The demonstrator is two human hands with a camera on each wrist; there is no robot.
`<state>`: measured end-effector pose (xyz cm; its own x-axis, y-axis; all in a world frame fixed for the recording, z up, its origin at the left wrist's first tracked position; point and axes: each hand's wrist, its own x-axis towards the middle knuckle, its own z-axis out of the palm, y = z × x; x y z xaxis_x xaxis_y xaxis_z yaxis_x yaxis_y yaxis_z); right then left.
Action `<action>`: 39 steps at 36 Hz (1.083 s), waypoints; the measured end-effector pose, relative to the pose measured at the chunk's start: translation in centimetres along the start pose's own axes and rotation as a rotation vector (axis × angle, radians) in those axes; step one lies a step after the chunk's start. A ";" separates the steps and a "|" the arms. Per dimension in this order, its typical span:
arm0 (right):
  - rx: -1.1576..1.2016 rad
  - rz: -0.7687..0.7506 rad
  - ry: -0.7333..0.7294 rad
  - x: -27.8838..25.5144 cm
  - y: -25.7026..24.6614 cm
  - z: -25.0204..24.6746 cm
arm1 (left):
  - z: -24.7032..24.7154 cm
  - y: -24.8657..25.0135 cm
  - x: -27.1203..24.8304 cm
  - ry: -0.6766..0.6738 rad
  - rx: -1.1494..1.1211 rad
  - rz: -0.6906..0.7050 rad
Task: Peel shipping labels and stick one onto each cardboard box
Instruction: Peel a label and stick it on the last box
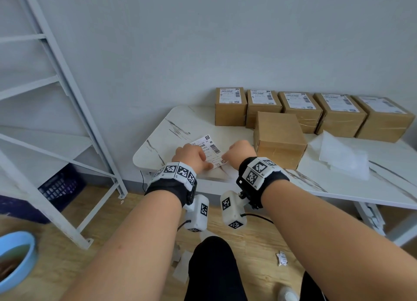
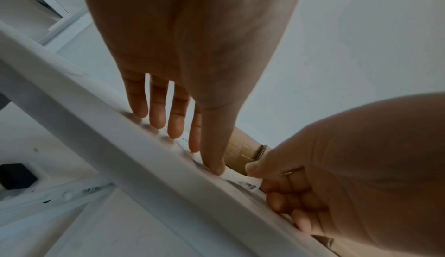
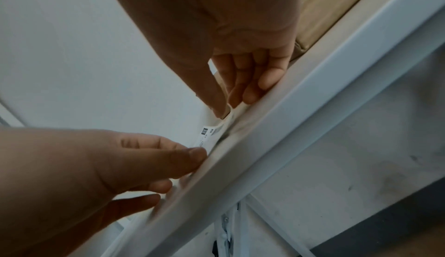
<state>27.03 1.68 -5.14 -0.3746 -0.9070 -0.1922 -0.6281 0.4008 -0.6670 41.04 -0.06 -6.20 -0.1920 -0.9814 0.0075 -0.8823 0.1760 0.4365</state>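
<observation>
A white shipping label [image 1: 208, 149] lies on the marble table [image 1: 171, 129] near its front left corner. My left hand [image 1: 196, 157] presses flat on the label's left part with straight fingers [image 2: 177, 128]. My right hand [image 1: 234, 153] pinches the label's near right corner, thumb against fingers [image 3: 226, 107], and that corner [image 3: 228, 117] curls up off the table. A plain cardboard box [image 1: 279, 138] with no label stands just right of my right hand. Behind it, several boxes [image 1: 300, 108] in a row along the wall each carry a label on top.
Crumpled white backing sheets [image 1: 340, 157] lie on the table to the right of the plain box. A white metal rack [image 1: 67, 102] stands at the left, with a dark crate [image 1: 59, 188] under it. A blue bowl [image 1: 17, 255] and paper scraps [image 1: 181, 264] are on the wooden floor.
</observation>
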 end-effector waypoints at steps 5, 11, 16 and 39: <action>-0.018 0.016 -0.040 -0.4 -0.1 -0.4 | 0.0 0.0 -0.3 0.004 -0.006 0.007; 0.075 -0.037 -0.001 -1.0 -0.1 -0.5 | 0.4 0.4 -1.3 0.027 0.040 0.011; 0.168 -0.111 0.036 -1.9 -0.2 -2.2 | 0.4 1.5 -1.9 0.103 -0.125 -0.055; 0.601 -0.074 0.183 -5.3 7.7 -14.8 | 0.1 15.9 -2.5 0.323 -0.326 0.327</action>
<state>14.13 11.53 1.37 -0.4891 -0.8713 -0.0389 -0.1838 0.1466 -0.9720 27.47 5.16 0.66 -0.2465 -0.8626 0.4418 -0.6112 0.4921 0.6199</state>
